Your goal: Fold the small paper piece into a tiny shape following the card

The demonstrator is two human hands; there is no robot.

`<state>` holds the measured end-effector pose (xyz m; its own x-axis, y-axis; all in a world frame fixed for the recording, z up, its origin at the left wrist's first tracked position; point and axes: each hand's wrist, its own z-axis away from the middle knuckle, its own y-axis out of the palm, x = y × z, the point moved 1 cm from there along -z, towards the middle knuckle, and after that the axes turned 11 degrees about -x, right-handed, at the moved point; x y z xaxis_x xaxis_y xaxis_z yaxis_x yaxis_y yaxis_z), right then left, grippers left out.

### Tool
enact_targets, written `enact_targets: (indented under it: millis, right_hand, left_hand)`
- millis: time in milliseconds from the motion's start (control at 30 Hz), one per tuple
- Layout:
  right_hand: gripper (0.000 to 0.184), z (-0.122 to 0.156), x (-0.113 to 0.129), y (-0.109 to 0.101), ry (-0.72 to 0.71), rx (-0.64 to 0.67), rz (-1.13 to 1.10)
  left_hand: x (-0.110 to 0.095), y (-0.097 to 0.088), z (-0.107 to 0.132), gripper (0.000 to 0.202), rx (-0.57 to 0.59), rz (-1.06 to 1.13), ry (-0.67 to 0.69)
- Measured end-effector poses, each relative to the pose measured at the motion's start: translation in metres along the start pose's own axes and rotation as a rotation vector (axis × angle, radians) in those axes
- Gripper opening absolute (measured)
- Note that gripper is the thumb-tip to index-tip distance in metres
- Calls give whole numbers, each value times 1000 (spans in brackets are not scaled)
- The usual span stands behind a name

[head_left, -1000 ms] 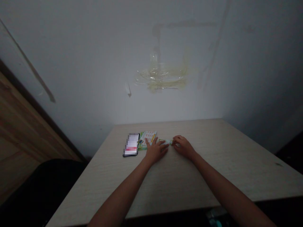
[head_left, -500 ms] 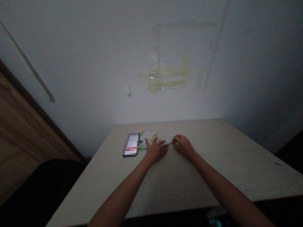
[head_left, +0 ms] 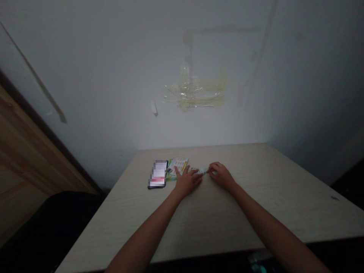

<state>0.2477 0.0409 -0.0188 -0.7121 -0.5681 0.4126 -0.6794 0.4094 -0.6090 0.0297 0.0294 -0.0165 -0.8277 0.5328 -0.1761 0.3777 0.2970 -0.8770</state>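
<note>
Pinched shut, right hand has its fingertips closed on one end of a small green-white paper strip, which lies on the table btwn both hands. Left hand is flat, fingers spread, tips resting on the strip's other end, not gripping anything afaict. Just past the left hand there's a colourful leaflet, w/ a phone touching its far side, screen lit. Old tape residue on the wall behind.
</note>
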Motion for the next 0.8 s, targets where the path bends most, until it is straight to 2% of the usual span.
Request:
enact_targets:
  millis: [167,533,800]
  right_hand:
    - [19,1,5,-1,-61,30,-19]
    - [15,1,15,2,-125,38,196]
    - [13,-1,16,-3,-76,16,302]
  left_hand:
    - [2,1,1,33,-20,10,10]
    - [0,1,0,33,-7,-43,4]
    - [1,0,0,34,-11,-21,14]
